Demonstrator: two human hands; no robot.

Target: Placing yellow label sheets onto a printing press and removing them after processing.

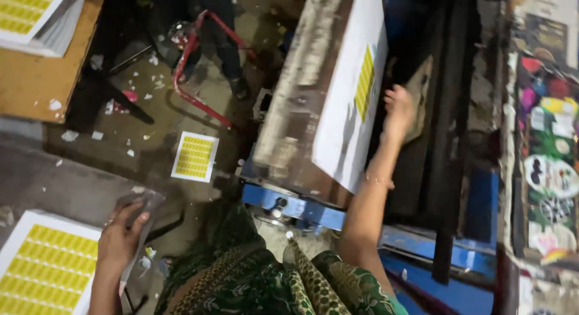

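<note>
Left grip (120, 236) flat on grey card (140, 215)

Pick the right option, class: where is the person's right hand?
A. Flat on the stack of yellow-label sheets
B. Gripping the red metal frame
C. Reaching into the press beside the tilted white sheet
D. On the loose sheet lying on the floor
C: the right hand is stretched up into the press, just beside the tilted white sheet.

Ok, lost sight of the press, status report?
Right hand open, reaching at white sheet on press plate. Left hand flat on yellow printed stack. Nothing between.
</note>
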